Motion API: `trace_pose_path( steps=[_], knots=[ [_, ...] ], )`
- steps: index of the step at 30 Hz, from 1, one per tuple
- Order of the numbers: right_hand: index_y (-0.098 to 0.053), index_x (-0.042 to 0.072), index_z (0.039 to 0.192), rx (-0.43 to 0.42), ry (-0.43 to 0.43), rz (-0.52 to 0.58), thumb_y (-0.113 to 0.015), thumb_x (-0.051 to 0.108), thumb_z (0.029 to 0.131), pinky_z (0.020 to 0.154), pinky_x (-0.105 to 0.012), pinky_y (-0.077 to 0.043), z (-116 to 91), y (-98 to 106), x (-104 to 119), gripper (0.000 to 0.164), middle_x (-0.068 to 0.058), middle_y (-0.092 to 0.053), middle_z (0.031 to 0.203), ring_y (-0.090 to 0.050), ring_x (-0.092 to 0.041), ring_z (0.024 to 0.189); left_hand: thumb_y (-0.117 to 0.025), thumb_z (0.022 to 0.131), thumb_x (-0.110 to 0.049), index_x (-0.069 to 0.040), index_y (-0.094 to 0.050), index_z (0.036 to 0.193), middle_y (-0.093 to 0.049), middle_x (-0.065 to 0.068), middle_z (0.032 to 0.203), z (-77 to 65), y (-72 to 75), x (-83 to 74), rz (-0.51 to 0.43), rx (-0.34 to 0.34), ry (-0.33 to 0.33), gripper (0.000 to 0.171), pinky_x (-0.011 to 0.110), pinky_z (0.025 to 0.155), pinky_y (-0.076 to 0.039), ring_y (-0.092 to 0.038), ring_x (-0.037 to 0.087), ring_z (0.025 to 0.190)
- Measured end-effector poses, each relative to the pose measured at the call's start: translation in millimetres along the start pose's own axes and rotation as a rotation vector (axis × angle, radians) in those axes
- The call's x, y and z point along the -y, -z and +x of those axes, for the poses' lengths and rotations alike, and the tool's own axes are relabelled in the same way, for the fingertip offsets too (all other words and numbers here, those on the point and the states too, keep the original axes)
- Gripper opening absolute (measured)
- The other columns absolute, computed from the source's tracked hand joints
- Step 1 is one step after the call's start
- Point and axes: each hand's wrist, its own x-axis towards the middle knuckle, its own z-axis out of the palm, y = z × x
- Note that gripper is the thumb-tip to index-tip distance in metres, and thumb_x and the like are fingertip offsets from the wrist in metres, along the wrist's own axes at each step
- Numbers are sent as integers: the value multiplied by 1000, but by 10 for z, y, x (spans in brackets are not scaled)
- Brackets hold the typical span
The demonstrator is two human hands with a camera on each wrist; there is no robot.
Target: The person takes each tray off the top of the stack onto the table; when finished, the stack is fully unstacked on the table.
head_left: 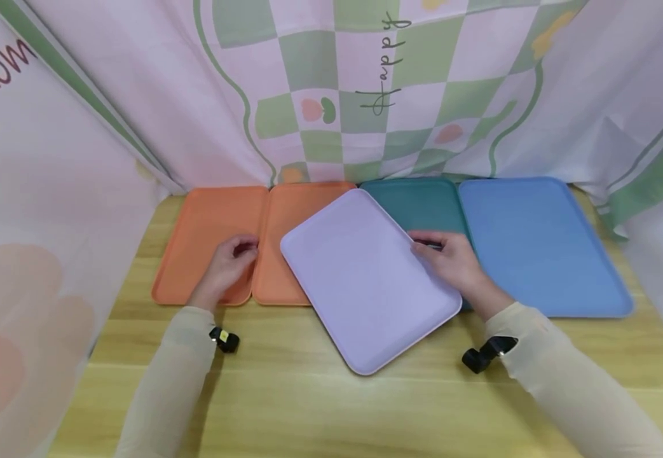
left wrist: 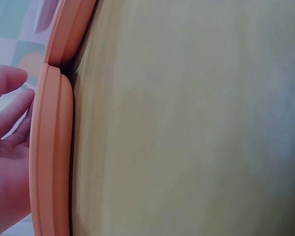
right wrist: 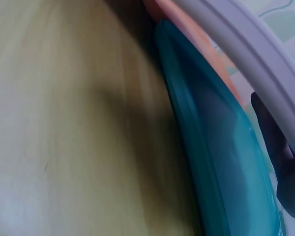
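My right hand grips the right edge of a lavender tray, which is turned at an angle in the head view. In the right wrist view the lavender tray is raised above a teal tray, with fingers beneath its rim. My left hand is over the right side of the left orange tray, fingers bent and holding nothing. A second orange tray adjoins it, partly hidden by the lavender one. The teal tray is also partly covered.
A blue tray lies at the right end of the row on the wooden table. Patterned curtains hang behind the table and along both sides. Small black wrist cameras sit on the sleeves.
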Motion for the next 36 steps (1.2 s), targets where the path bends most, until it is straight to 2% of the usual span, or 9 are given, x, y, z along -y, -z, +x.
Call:
trace_pose_path(
  steps=[5, 8, 12, 19, 22, 26, 29, 36],
  knots=[
    [-74, 1, 136, 18, 35, 15, -69, 17, 107, 78, -11, -55, -39, 54, -47, 34, -25, -73, 134, -66, 10, 98, -60, 107, -8, 8, -60, 143, -63, 28, 141, -15, 7, 27, -13, 7, 4, 40, 46, 117, -46, -57, 37, 133],
    [-74, 0, 134, 33, 46, 28, -70, 15, 106, 78, -11, -56, -65, 84, -48, 33, -26, -74, 131, -64, 17, 93, -60, 107, -8, 8, -60, 144, -62, 29, 142, -13, 9, 38, -11, 9, 6, 40, 47, 117, -46, -57, 38, 134],
    [-74, 0, 134, 60, 42, 9, -71, 15, 106, 77, -13, -57, -95, 122, -31, 33, -25, -74, 131, -65, 15, 93, -61, 107, -9, 7, -61, 144, -63, 27, 142, -6, 9, 46, 0, 9, 5, 40, 43, 115, -47, -58, 36, 133],
    [-74, 5, 137, 154, 8, -35, -70, 17, 106, 72, -22, -59, -164, 184, -10, 33, -22, -74, 136, -70, 1, 88, -61, 107, -9, 8, -61, 143, -63, 29, 142, -16, 6, 64, -1, 10, 0, 40, 47, 117, -46, -59, 38, 133],
    [-75, 6, 137, 192, 13, -33, -70, 17, 106, 73, -23, -59, -192, 200, -7, 33, -22, -72, 138, -70, -2, 89, -61, 107, -9, 8, -61, 143, -64, 29, 141, -20, 5, 62, -4, 11, -3, 40, 43, 116, -47, -59, 37, 133],
    [-75, 6, 137, 238, 46, -24, -68, 15, 107, 72, -24, -59, -219, 212, -5, 32, -22, -72, 139, -71, -4, 88, -62, 106, -8, 10, -61, 142, -64, 30, 140, -20, 0, 49, -15, 8, -20, 40, 23, 106, -47, -60, 37, 132],
    [-76, 8, 136, 269, 75, -16, -67, 15, 107, 73, -26, -60, -225, 220, -2, 30, -20, -75, 135, -73, -7, 87, -62, 106, -7, 12, -60, 142, -63, 32, 140, -20, 1, 43, -29, 10, -31, 41, 13, 98, -44, -59, 40, 132],
    [-79, 10, 130, 346, 178, 9, -67, 7, 106, 74, -27, -61, -206, 189, 24, 27, -15, -81, 120, -75, -10, 88, -62, 107, -8, 10, -60, 143, -63, 30, 141, -9, 3, 28, -34, 19, -16, 40, 17, 100, -46, -59, 36, 132]
  ],
)
